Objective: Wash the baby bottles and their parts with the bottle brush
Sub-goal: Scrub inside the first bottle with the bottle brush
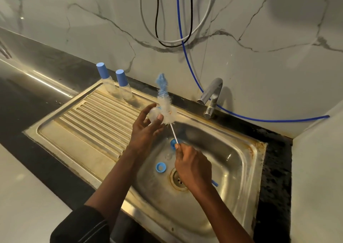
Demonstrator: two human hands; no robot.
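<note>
— Steel sink [232, 159] under us, wasn't it? What was nearest?
— Our right hand [193, 166], over the basin, pinching the thin white stem of the brush [166, 111]. Below it lay a blue ring [160, 167], a clear teat [168, 156] and a blue cap [173, 143].
— And the other hand?
— Our left hand [146, 127], slightly apart, was curled round a clear bottle part [154, 114], bristles against it. We judged that part light, wet and slippery, best gripped round its body. The stem looked bendy, so we'd hold it close to the bristles.
— Further back?
— Two capped bottles [115, 83] on the draining board [96, 120], then the tap [211, 96].
</note>
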